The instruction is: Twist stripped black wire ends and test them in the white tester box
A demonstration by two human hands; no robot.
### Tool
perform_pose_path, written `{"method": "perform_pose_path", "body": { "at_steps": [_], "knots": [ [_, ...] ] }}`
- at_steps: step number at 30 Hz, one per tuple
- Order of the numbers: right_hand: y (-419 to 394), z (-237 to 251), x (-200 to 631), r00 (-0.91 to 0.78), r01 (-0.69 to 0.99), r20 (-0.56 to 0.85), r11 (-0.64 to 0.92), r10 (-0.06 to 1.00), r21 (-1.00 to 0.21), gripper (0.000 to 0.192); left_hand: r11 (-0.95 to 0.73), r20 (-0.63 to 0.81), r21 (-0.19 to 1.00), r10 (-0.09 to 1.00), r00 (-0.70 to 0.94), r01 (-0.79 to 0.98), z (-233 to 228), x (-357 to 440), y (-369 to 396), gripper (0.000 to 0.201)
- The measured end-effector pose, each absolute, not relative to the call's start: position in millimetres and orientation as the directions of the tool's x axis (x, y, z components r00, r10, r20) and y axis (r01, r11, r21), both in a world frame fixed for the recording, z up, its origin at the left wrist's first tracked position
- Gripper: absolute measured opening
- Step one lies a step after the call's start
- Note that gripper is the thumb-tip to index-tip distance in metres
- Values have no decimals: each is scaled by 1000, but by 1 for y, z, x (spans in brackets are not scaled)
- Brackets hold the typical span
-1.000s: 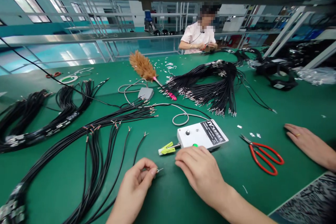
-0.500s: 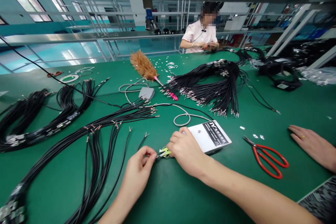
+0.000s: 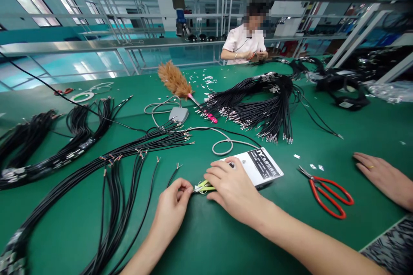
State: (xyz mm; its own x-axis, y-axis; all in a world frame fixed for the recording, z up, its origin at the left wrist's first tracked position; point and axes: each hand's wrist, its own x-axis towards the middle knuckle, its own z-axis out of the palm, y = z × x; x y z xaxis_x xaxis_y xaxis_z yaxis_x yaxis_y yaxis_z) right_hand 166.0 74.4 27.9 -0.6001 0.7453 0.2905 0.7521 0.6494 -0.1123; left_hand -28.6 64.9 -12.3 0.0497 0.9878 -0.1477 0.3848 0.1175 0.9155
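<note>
My left hand (image 3: pixel 175 200) is closed in a pinch on a thin black cable (image 3: pixel 192 192), most of it hidden by the fingers. The cable's end meets the jaws of a small yellow-green clip (image 3: pixel 204 186). The clip sits by the near left side of a white box with a black printed label (image 3: pixel 265 163). My right hand (image 3: pixel 230 184) lies over the clip's rear and the box's left part, fingers apart and stretched out. Beside its fingertips shows a dark knob (image 3: pixel 231 165) on the box.
Bundles of black cables lie left (image 3: pixel 124 193) and at the back (image 3: pixel 258 107). Red-handled scissors (image 3: pixel 329 193) rest right of the box. Another person's hand (image 3: pixel 380 176) lies at the right edge. Farther back are a feather duster (image 3: pixel 174 79), a grey pedal (image 3: pixel 178 114) and a seated co-worker (image 3: pixel 243 45).
My right hand has let go of the clip. Its fingers have spread and shifted toward the box's knob. My left hand keeps its pinch beside the clip; the view has shifted slightly.
</note>
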Motion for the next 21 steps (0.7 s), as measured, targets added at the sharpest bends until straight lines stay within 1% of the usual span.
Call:
{"method": "perform_pose_path", "body": {
  "at_steps": [1, 3, 5, 6, 10, 15, 17, 21],
  "knots": [
    [68, 29, 176, -557, 752, 362, 639, 747, -161, 19, 116, -146, 916, 988, 50, 384, -12, -29, 65, 22],
    [52, 28, 198, -396, 760, 513, 585, 762, -283, 18, 113, -142, 919, 989, 50, 378, -12, -30, 65, 21],
    [36, 20, 219, -271, 778, 589, 534, 762, -332, 16, 108, -135, 923, 990, 49, 369, -12, -31, 65, 21],
    [28, 15, 226, -247, 786, 590, 515, 769, -342, 16, 106, -131, 925, 990, 46, 366, -12, -31, 65, 21],
    [10, -1, 229, -282, 777, 581, 537, 764, -329, 20, 98, -118, 925, 992, 32, 367, -12, -30, 65, 22],
    [12, -4, 214, -186, 794, 642, 498, 744, -347, 14, 91, -109, 918, 994, 26, 386, -11, -34, 63, 18],
    [14, -6, 216, -192, 801, 648, 499, 737, -330, 15, 98, -107, 916, 994, 3, 388, -9, -39, 62, 18],
    [17, -13, 226, -265, 807, 640, 529, 721, -261, 16, 113, -113, 929, 993, -20, 352, -6, -51, 61, 22]
  ]
}}
